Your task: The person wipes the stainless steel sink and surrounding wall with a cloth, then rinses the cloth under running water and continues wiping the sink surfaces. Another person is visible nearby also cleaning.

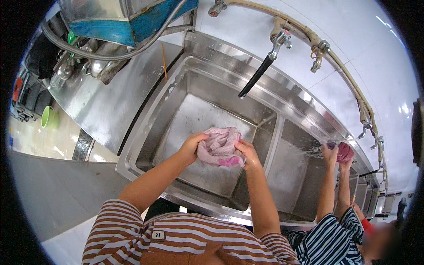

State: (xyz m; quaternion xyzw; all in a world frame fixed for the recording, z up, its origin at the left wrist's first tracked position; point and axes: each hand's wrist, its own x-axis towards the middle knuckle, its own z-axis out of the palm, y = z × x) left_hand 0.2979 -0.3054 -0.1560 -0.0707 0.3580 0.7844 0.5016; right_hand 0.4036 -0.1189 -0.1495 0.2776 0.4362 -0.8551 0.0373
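Note:
A wet pinkish-white cloth point(220, 145) with a bright pink patch is bunched between my hands, above the left basin of a stainless steel sink point(198, 119). My left hand point(193, 147) grips its left side, and my right hand point(247, 154) grips its right side. Beyond the cloth, a wall tap point(280, 41) with a black hose point(255, 78) on its spout points down at the basin. No water is seen running from this hose.
On the right, a co-worker in a striped shirt point(331, 238) holds a dark red cloth point(345, 152) over the neighbouring basin point(288, 172), where water splashes. Metal utensils point(97, 64) lie on the steel counter point(99, 102) at left. A green bucket point(49, 117) stands on the floor.

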